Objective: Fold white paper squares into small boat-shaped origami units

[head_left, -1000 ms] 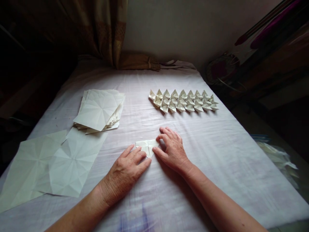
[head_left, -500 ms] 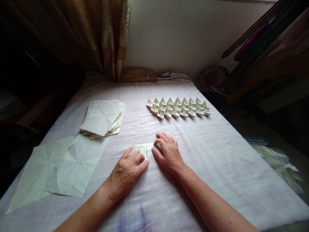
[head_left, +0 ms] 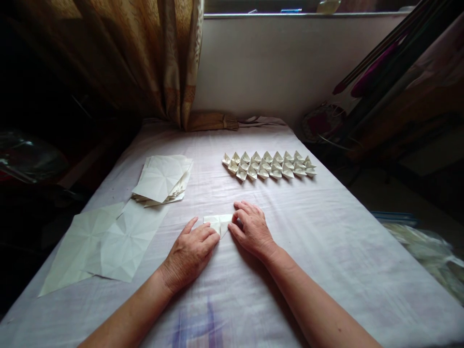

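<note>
A small folded piece of white paper (head_left: 217, 220) lies on the cloth between my hands, with creases and a point toward me. My left hand (head_left: 190, 249) is on its left and near side. The thumb and index finger are close together at the paper, while another finger stretches out past its left edge. At the right end, my right hand (head_left: 252, 229) holds the paper's edge with curled thumb and index finger; its other fingers rest on the cloth. My fingers hide parts of both ends of the paper.
Rows of small folded paper pieces (head_left: 270, 166) stand at the back right. A stack of creased paper sheets (head_left: 161, 179) is at the back left, with loose creased sheets (head_left: 123, 241) nearer. A curtain (head_left: 177, 72) hangs behind; plastic bags (head_left: 427, 246) lie beyond the right edge.
The view has tilted up slightly, showing the window ledge. My left thumb has drawn closer to the index finger at the paper. My right hand has hardly moved.
</note>
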The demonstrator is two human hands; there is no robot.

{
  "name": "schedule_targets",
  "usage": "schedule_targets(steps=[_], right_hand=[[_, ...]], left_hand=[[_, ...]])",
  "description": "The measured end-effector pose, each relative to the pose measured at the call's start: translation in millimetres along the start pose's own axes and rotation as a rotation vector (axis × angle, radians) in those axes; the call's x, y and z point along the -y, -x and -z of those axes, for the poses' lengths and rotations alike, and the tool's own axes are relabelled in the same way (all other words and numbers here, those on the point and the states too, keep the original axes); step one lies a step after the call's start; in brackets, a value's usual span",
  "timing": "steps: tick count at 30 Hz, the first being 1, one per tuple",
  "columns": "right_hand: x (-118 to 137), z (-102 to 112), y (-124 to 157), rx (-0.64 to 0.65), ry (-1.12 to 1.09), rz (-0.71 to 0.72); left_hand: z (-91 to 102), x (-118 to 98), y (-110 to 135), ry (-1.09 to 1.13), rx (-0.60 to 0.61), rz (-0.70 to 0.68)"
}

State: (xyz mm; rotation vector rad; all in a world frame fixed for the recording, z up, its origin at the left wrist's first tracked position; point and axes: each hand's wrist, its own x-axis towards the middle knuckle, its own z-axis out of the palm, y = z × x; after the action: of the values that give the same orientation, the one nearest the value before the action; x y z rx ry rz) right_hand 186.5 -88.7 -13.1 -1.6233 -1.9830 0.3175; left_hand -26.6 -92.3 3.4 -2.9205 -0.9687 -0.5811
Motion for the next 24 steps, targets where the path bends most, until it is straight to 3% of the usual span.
schedule_targets(steps=[9,13,16,21,24], right_hand=[[-1,-3,5,-0.014,-0.033,0.042],[2,-2,10,0.015,-0.049,0.082],[4,-2,12,0.019,-0.076,0.092],[5,-4,12,0.014,-0.103,0.085],[3,-5,11,0.005,-0.115,0.072]], left_hand=[[-3.0,-17,-12,-0.118,-0.026,0.157],[-5.4,-17,-16,-0.173,-0.036,0.165],[-5.8,-11,-21,-0.230,-0.010,0.058],[-4.6,-2,-31,-0.433,0.098,-0.236],[-5.3,-1,-35,-0.471,0.135,-0.319]])
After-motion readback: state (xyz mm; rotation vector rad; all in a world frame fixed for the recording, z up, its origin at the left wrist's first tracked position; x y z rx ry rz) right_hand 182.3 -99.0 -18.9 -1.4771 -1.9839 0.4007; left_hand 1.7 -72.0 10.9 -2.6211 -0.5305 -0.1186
